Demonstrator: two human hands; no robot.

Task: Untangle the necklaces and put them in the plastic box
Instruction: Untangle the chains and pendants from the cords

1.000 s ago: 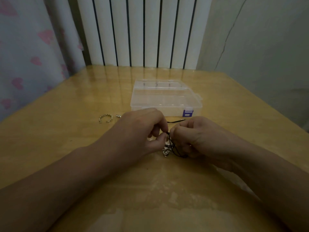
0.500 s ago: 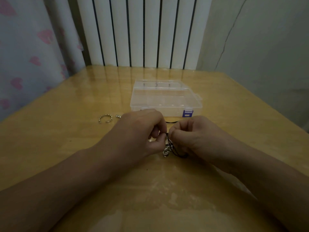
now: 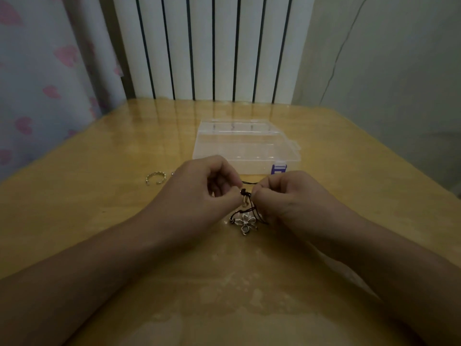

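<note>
A tangle of dark necklace cord (image 3: 247,196) is held just above the wooden table (image 3: 99,208), between my two hands. My left hand (image 3: 207,191) pinches the cord at a knot from the left. From the right, my right hand (image 3: 287,196) pinches the same cord with fingers curled. Below them a silver flower pendant (image 3: 245,223) lies on the table with cord looped round it. The clear plastic box (image 3: 245,146), lid shut with a blue latch (image 3: 279,169), stands just behind my hands.
A silver open ring (image 3: 156,177) and a small silver bead (image 3: 172,174) lie on the table left of my left hand. A white radiator (image 3: 212,46) stands behind the table and a curtain (image 3: 37,83) hangs at the left.
My hands have drawn slightly apart and lifted the cord. The flower pendant, mostly hidden before, now lies in plain view below them.
</note>
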